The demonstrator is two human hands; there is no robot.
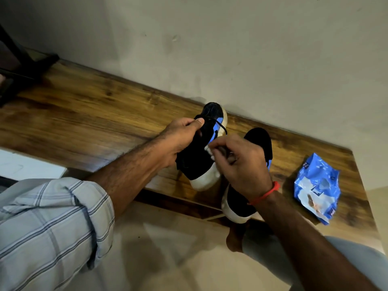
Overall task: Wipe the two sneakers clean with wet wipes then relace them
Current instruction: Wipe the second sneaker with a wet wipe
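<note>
While both hands point(182, 139) point(241, 162) hold one sneaker point(197, 158), wipes pack point(317, 187) lies nearby.

wall point(252, 49): plain pale | wooden shelf point(84, 114): against wall | floor point(178, 259): beige

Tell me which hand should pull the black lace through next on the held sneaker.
Probably right. The right hand already pinches the lace beside a white wipe, while the left hand grips and steadies the sneaker.

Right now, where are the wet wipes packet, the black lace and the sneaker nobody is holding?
wet wipes packet point(317, 186), head view, middle of blue wrapper.
black lace point(221, 124), head view, loose strand over toe.
unheld sneaker point(259, 139), head view, black upper.
</note>
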